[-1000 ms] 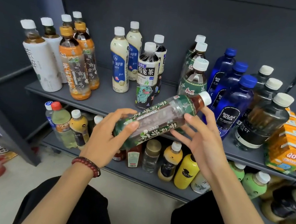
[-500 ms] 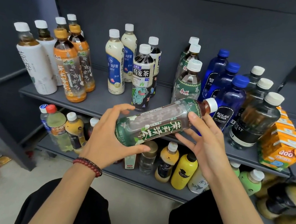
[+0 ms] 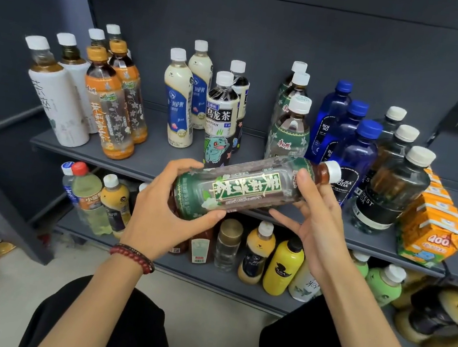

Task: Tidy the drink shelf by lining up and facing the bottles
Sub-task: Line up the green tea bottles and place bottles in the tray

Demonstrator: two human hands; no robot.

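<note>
A green-labelled tea bottle (image 3: 244,189) with a white cap lies nearly level in front of the grey shelf (image 3: 149,158), cap to the right, its label turned up at me. My left hand (image 3: 163,208) grips its base end from below, thumb across the bottom. My right hand (image 3: 312,215) holds the neck end with thumb on top and fingers under it. Behind stand a row of matching green tea bottles (image 3: 289,129), blue soda bottles (image 3: 356,150) and dark clear bottles (image 3: 394,189).
Further left on the shelf stand an oolong tea bottle (image 3: 220,118), cream milk-tea bottles (image 3: 179,100), orange tea bottles (image 3: 110,105) and white-sleeved bottles (image 3: 55,94). An orange carton pack (image 3: 431,224) sits at the right. The lower shelf holds several more bottles (image 3: 284,264).
The bottle has been rolled in my hands so that its label text now faces up. Both hands have kept their hold and place.
</note>
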